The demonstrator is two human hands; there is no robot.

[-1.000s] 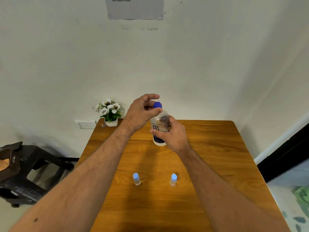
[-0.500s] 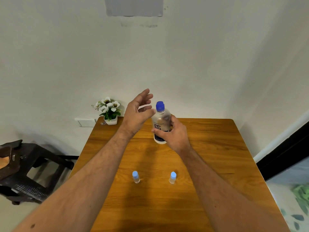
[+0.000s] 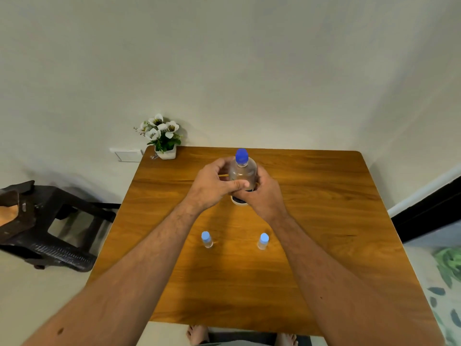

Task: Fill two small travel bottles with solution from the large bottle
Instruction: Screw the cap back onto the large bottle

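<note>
- Head view: the left hand [image 3: 212,187], which half a second ago was hanging open just left of the blue cap [image 3: 241,155], is now wrapping the body of the large bottle [image 3: 243,176] from the left, its thumb lying across the front.
- A second ago that hand's fingers were at the cap; the cap is still sitting on the neck, so, as a judgement, the opening step is not yet finishing and no solution is moving yet.
- The right hand [image 3: 264,196] is keeping its hold on the bottle's lower right side, fingers curled around it, as in both earlier pictures.
- Both hands are therefore closing on the same bottle, which is standing upright on the wooden table [image 3: 324,196], towards the far middle; its base is showing just below the hands.
- Both forearms are reaching forward from the near edge and converging on the bottle, wrists roughly level, palms facing each other.
- The left travel bottle [image 3: 207,239] and the right travel bottle [image 3: 263,241] are standing capped and apart, between the forearms and nearer the person, untouched.
- A potted flower [image 3: 162,137] is sitting at the table's far left corner, well clear of the hands.
- The two-handed grip is likely steadying the bottle for another try at the cap.
</note>
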